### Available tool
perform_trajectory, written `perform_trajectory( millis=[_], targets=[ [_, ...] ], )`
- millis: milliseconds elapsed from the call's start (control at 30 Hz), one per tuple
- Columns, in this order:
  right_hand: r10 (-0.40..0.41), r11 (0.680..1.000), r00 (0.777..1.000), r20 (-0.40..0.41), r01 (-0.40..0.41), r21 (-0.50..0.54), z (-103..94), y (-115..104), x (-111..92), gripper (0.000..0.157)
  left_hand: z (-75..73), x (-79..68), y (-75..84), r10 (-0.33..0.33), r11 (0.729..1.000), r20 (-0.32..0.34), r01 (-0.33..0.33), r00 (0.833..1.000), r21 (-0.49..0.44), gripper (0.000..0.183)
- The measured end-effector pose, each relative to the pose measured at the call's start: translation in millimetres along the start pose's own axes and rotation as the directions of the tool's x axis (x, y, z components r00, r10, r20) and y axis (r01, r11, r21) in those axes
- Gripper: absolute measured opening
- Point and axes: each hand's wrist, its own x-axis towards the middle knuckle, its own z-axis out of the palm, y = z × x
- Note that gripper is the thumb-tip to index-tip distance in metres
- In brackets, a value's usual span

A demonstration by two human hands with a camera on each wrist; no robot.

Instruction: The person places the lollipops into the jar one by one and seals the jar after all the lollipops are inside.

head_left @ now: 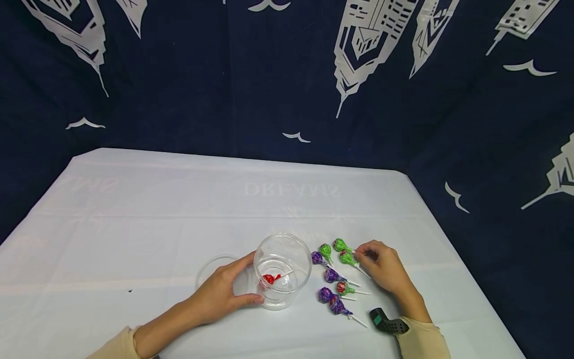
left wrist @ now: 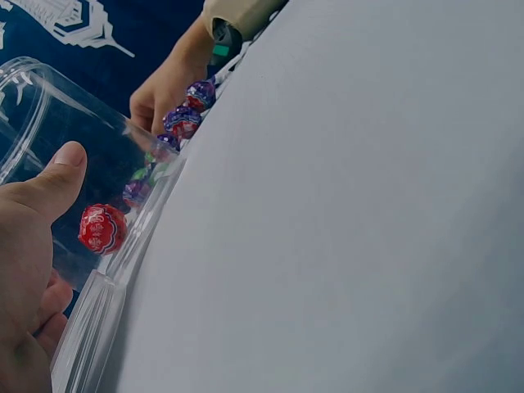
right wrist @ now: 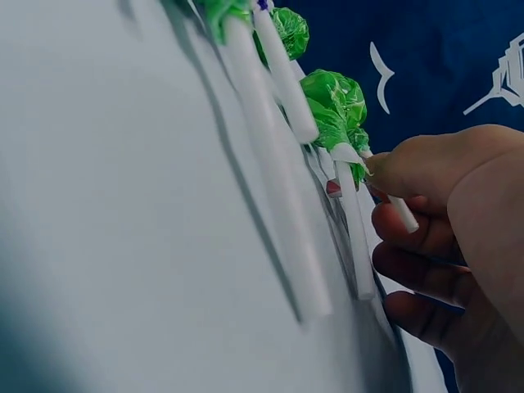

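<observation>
Left hand (head_left: 218, 294) is gripping the clear jar (head_left: 284, 260); right hand (head_left: 381, 264), right of the jar, is pinching a green lollipop (head_left: 340, 245)

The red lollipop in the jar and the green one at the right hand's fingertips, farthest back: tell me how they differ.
Wrapper: the red lollipop has a red one, the green lollipop a green one.
Place: the red lollipop is inside the jar; the green lollipop is outside it.
Handling: no hand touches the red lollipop, while the right hand pinches the green lollipop's stick.
Shared: both have wrapped heads on white sticks.
</observation>
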Motion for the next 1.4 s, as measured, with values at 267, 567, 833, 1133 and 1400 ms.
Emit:
perform_trajectory(
  millis=[267, 567, 833, 1133, 1400],
  targets=[
    [-0.028, 0.999, 0.998, -0.058, 0.03, 0.029, 0.5, -0.4, -0.5, 0.009, 0.4, 0.1, 0.0, 0.008, 1.0, 0.004, -0.008, 1.0, -0.001, 0.087],
    [-0.042, 0.994, 0.985, -0.167, 0.058, 0.094, 1.0, -4.9, -0.4, 0.011, 1.0, 0.0, -0.7, 0.013, 1.0, 0.0, -0.013, 1.0, -0.001, 0.085],
    [-0.057, 0.979, 0.977, -0.206, 0.096, 0.181, -0.3, -18.5, 0.0, 0.01, 0.6, 0.5, -0.5, 0.019, 1.0, 0.001, -0.019, 1.0, 0.007, 0.085],
    [-0.114, 0.938, 0.962, -0.25, 0.187, 0.291, -3.4, -41.7, 1.2, 0.014, -0.4, 0.1, 0.2, 0.009, 1.0, -0.003, -0.009, 1.0, 0.016, 0.086],
    [-0.162, 0.836, 0.955, -0.249, 0.267, 0.48, -1.0, -51.0, 2.7, 0.014, -0.7, -0.1, 0.3, 0.014, 1.0, -0.003, -0.014, 1.0, 0.016, 0.086]
  ],
)
